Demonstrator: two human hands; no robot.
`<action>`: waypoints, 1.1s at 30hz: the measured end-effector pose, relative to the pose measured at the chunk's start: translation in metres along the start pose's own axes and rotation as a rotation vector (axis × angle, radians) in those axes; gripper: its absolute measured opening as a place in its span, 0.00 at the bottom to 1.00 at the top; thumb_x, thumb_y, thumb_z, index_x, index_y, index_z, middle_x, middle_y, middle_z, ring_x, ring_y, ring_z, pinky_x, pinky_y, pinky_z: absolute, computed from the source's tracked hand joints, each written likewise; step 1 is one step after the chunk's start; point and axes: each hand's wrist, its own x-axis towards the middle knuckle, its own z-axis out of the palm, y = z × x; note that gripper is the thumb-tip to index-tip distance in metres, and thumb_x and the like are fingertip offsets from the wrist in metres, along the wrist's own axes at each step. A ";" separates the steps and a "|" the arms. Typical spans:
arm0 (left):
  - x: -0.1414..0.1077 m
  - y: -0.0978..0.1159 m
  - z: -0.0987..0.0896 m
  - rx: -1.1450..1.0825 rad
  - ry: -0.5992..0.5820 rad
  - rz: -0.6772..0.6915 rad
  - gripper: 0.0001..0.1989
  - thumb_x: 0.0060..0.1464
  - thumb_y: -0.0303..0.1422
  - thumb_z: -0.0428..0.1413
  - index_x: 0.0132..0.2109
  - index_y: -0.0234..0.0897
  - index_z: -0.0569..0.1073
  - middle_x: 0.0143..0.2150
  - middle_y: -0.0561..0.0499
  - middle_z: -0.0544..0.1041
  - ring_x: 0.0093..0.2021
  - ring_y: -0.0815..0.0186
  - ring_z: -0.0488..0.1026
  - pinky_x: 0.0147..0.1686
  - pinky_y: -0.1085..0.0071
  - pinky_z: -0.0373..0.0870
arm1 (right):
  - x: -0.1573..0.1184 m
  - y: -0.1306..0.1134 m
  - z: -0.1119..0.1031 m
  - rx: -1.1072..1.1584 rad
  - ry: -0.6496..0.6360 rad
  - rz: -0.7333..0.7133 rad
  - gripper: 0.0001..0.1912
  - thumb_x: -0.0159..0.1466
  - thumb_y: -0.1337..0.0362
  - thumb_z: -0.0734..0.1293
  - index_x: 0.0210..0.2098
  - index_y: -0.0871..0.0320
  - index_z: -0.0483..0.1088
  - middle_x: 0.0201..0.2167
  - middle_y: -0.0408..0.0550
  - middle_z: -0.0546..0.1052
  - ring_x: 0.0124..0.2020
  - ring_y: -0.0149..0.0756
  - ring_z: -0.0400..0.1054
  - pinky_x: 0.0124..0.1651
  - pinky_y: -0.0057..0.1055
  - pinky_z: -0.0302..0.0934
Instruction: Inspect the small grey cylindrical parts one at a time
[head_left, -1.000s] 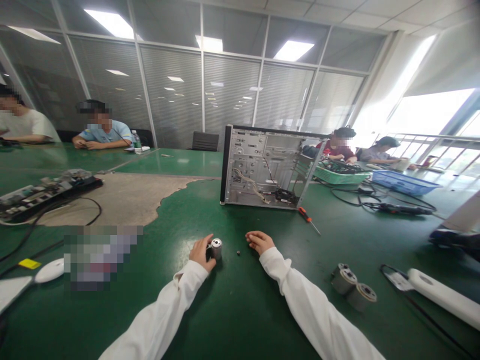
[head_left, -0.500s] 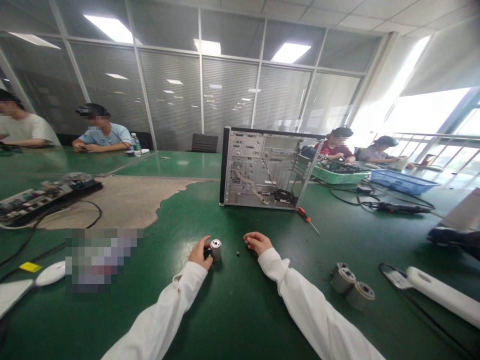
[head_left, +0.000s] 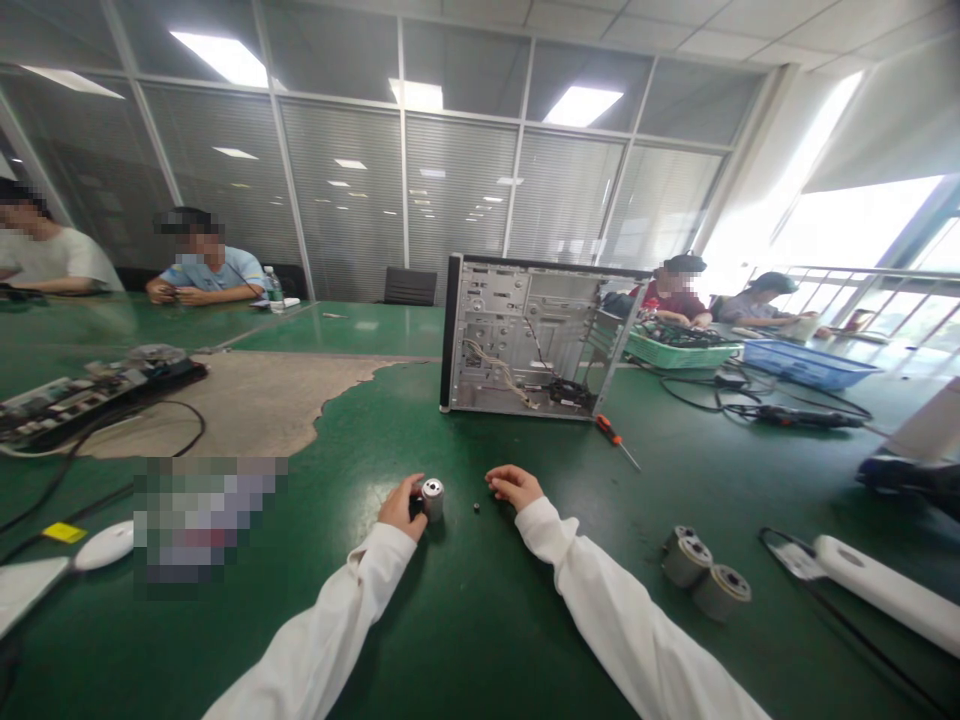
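My left hand [head_left: 403, 507] is curved around the left side of a small silver metal cylinder [head_left: 433, 500], which stands upright on the green table [head_left: 480, 620]. Its thumb and fingers are touching or very near the cylinder. To the right, my right hand [head_left: 513, 484] is held above the table with its fingertips together; whatever is between them is too small to make out. A tiny dark part [head_left: 476, 508] lies on the table between my hands, nearer the right one.
Beyond my hands stands an open computer case [head_left: 525, 340], with an orange screwdriver [head_left: 611, 432] beside it. Similar metal cylinders [head_left: 721, 592] and a white handle-shaped object [head_left: 885, 590] lie right. A circuit assembly [head_left: 97, 395] is left. People sit behind baskets [head_left: 682, 350] and farther left.
My left hand's fingers have closed in slightly on the cylinder. My right hand has hardly moved.
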 end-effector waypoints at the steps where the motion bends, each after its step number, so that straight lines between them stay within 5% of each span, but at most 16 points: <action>1: 0.000 0.000 0.000 -0.004 -0.002 0.002 0.29 0.31 0.18 0.47 0.47 0.31 0.61 0.38 0.48 0.71 0.41 0.63 0.66 0.43 0.67 0.61 | 0.000 0.000 0.000 -0.012 -0.001 -0.004 0.09 0.44 0.62 0.66 0.25 0.60 0.69 0.25 0.46 0.73 0.26 0.31 0.66 0.26 0.27 0.60; 12: 0.000 0.001 -0.004 -0.097 0.012 -0.028 0.26 0.32 0.18 0.45 0.43 0.35 0.63 0.37 0.50 0.72 0.40 0.65 0.69 0.42 0.69 0.63 | -0.012 -0.012 0.009 -0.185 0.042 -0.162 0.08 0.48 0.65 0.62 0.28 0.59 0.68 0.28 0.48 0.72 0.29 0.34 0.66 0.25 0.27 0.60; 20: -0.002 0.009 -0.012 -0.152 -0.006 0.009 0.22 0.32 0.18 0.45 0.40 0.35 0.65 0.38 0.50 0.72 0.40 0.66 0.69 0.42 0.70 0.63 | -0.050 -0.036 0.044 -0.422 -0.082 -0.544 0.17 0.50 0.72 0.58 0.39 0.57 0.63 0.35 0.47 0.68 0.29 0.29 0.64 0.29 0.26 0.60; 33: -0.010 0.023 -0.014 -0.294 -0.216 0.205 0.19 0.34 0.20 0.47 0.39 0.34 0.66 0.33 0.51 0.74 0.36 0.68 0.70 0.39 0.72 0.65 | -0.071 -0.045 0.056 -0.499 -0.197 -0.416 0.27 0.46 0.68 0.64 0.46 0.55 0.55 0.34 0.45 0.69 0.22 0.26 0.60 0.21 0.23 0.56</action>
